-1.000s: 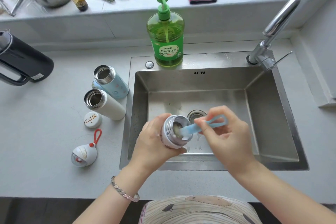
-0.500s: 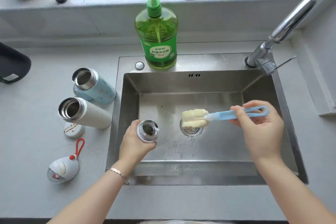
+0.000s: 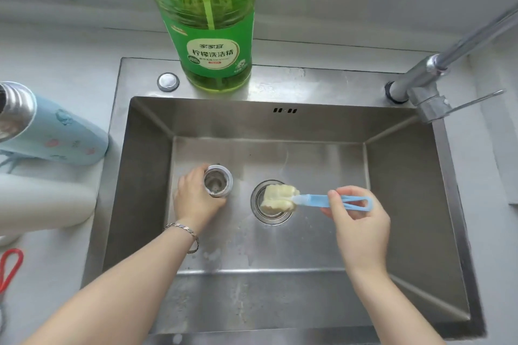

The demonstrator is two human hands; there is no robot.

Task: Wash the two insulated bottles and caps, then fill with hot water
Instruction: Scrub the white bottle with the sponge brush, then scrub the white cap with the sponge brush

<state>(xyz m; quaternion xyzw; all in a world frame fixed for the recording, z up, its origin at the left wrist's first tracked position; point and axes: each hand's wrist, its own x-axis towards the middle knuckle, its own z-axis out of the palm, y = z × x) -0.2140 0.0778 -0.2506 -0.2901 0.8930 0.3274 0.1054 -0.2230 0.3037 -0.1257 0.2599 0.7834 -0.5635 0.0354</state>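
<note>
The left hand [image 3: 196, 202] is gripping the cap [image 3: 218, 183] mouth-up low in the sink [image 3: 406, 176], while the right hand [image 3: 361, 221] is pinching the brush [image 3: 316, 200], its handle lying crosswise and its sponge [image 3: 279, 199] pointing left toward the nearby cap.

Tall transparent green plastic detergent bottle [image 3: 201, 8]: on its white oval label [image 3: 213, 54] I read the brand 家家宜, with the larger line 柠檬洗洁精 beneath. The smaller print below is too fine for me to read.
</note>
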